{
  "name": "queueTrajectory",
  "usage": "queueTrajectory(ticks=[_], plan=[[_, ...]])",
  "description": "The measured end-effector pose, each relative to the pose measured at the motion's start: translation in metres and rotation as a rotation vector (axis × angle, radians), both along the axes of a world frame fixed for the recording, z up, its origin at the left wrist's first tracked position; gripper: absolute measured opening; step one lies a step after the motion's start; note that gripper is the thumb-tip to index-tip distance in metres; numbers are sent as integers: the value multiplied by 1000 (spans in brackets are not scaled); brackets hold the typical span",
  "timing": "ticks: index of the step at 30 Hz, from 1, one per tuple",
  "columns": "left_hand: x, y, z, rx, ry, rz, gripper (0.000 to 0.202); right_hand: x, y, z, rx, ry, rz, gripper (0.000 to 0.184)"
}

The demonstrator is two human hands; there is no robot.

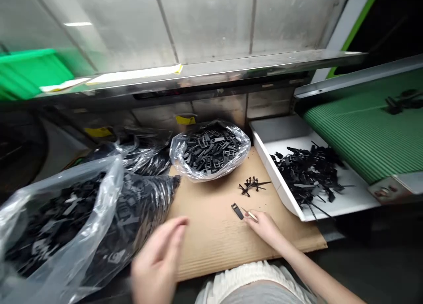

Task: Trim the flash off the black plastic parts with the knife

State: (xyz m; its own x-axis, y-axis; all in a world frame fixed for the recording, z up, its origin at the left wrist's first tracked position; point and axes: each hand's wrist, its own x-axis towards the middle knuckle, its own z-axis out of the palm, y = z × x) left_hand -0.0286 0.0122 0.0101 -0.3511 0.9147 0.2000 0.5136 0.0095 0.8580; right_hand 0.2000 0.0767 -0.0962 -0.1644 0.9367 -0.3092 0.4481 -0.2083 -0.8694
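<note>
My right hand [261, 224] is closed around a slim, pointed tool with a pale handle [253, 216]; its exact kind is too small to make out. At those fingertips is a flat black plastic clip [237, 210] with a rectangular opening; I cannot tell if the fingers touch it. A branched black plastic sprue [253, 185] lies on the cardboard [205, 233] just beyond. My left hand [158, 260], blurred by motion, is over the cardboard's left edge beside the bags. Its fingers are stretched out and nothing shows in them.
A plastic-lined container [209, 152] of black parts stands at the back. Large clear bags [109, 194] of black parts crowd the left. At the right, a white tray [280, 187] holds tangled black pieces below a green conveyor belt [350, 132]. A metal shelf [231, 66] crosses behind.
</note>
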Motion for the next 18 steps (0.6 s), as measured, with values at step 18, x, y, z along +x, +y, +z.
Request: queueTrajectory(ticks=[18], plan=[[33,15,-16,-262,-561,-312,29,-55,-55,89,180,204,39,24]])
